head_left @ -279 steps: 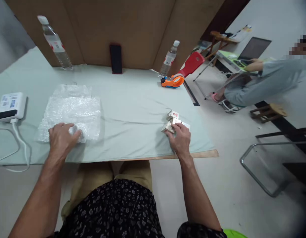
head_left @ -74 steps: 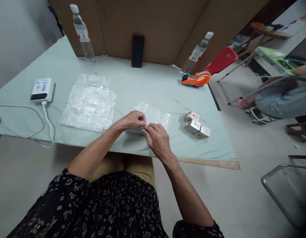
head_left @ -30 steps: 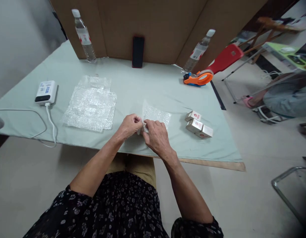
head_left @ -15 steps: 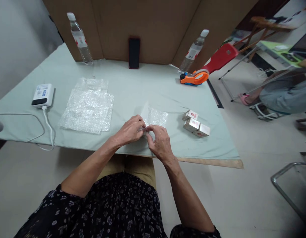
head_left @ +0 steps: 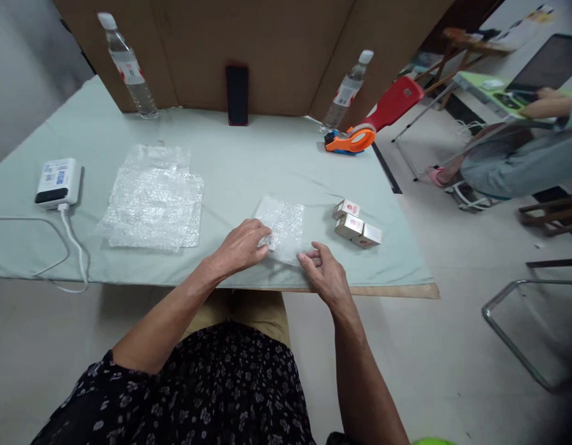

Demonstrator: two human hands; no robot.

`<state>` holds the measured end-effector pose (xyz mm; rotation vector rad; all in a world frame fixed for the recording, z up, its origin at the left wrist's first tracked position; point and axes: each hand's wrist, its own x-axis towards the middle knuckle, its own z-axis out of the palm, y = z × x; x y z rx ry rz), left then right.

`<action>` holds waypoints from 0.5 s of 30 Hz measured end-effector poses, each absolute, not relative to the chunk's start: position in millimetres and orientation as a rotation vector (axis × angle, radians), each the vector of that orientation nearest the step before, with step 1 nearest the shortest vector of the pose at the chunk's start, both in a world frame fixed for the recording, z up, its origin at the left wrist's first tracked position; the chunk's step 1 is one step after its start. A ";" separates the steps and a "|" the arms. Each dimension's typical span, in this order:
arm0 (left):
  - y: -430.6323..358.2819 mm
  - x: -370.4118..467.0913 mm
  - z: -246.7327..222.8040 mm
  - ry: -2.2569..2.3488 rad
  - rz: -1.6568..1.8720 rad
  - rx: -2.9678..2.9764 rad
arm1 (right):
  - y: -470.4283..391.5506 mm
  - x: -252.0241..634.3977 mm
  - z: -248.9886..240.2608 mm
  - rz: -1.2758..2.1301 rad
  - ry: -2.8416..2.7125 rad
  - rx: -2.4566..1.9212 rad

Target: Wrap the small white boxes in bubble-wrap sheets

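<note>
A small bubble-wrap bag (head_left: 288, 224) lies on the table in front of me. My left hand (head_left: 243, 245) is at its left edge, thumb and fingers bent around that edge. Something small and whitish shows by those fingertips; I cannot make out what it is. My right hand (head_left: 326, 271) rests by the bag's lower right corner, its fingers loosely curled and apart, with nothing seen in them. To the right stand three small boxes (head_left: 349, 226) with red marks, close together. A stack of bubble-wrap bags (head_left: 151, 198) lies to the left.
At the back, two water bottles (head_left: 132, 77) and a dark phone (head_left: 238, 96) stand against a cardboard screen (head_left: 262, 37). An orange and red tape dispenser (head_left: 360, 138) sits back right. A white power bank (head_left: 59, 182) with a cable is far left. Another person sits beyond, right.
My hands have come apart; the right has moved right, off the pinched edge. The bag now lies flatter. My view has shifted slightly to the right.
</note>
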<state>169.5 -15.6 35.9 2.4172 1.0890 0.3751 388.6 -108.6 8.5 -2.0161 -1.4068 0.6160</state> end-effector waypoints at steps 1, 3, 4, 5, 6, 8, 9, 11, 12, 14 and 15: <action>-15.3 168.8 36.1 1.084 0.368 2.432 | -105.7 386.1 5.8 0.603 -1.403 -2.029; -15.2 167.4 36.0 1.090 0.373 2.460 | -98.5 381.1 1.1 0.576 -1.399 -2.041; -15.2 166.9 35.5 1.097 0.387 2.469 | -94.7 379.0 -1.3 0.569 -1.398 -2.038; -15.2 166.5 34.8 1.102 0.408 2.470 | -91.0 377.2 -3.8 0.566 -1.392 -2.027; -15.3 166.2 33.8 1.103 0.431 2.462 | -87.6 375.5 -6.4 0.567 -1.376 -2.007; -16.0 166.1 31.8 1.097 0.468 2.420 | -81.4 371.7 -11.4 0.601 -1.320 -1.930; -16.8 166.4 31.1 1.091 0.477 2.396 | -78.7 369.3 -13.3 0.632 -1.290 -1.877; -19.0 167.3 31.1 1.088 0.479 2.371 | -74.3 363.5 -14.7 0.693 -1.244 -1.774; -20.1 168.0 31.6 1.094 0.473 2.373 | -72.5 360.3 -14.1 0.712 -1.230 -1.734; -21.6 169.8 33.3 1.115 0.442 2.395 | -69.6 354.4 -10.7 0.724 -1.212 -1.686; -21.6 170.7 34.3 1.124 0.418 2.406 | -68.5 352.2 -8.4 0.726 -1.207 -1.672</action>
